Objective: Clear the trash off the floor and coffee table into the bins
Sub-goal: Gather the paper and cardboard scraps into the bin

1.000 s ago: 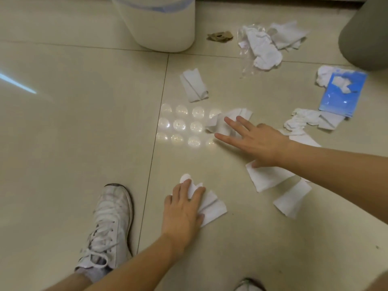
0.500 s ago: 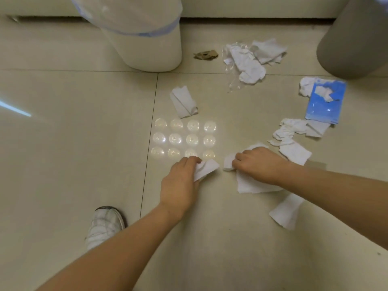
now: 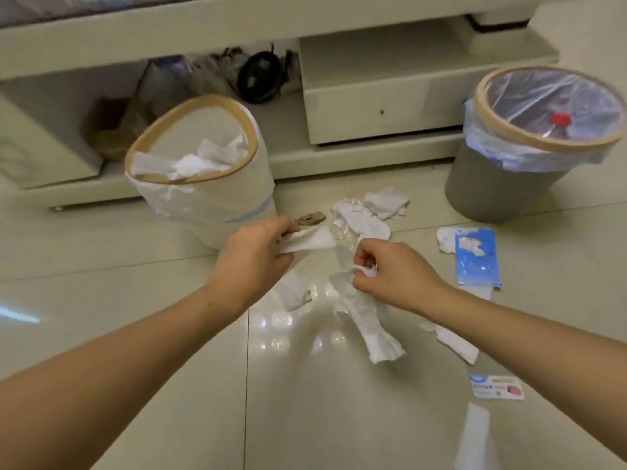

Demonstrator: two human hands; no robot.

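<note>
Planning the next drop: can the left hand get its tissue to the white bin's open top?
Probably yes. The left hand grips a white tissue piece just in front of the white bin with the tan rim; nothing lies between them, and its top is open, though tissues already sit inside.

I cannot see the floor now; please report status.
Left hand grips a tissue; right hand grips a hanging tissue strip. White bin ahead, path clear.

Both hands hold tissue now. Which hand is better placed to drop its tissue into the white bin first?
The left hand. It holds its tissue just beside the white bin, which already has tissue inside. The right hand is farther from that bin.
</note>
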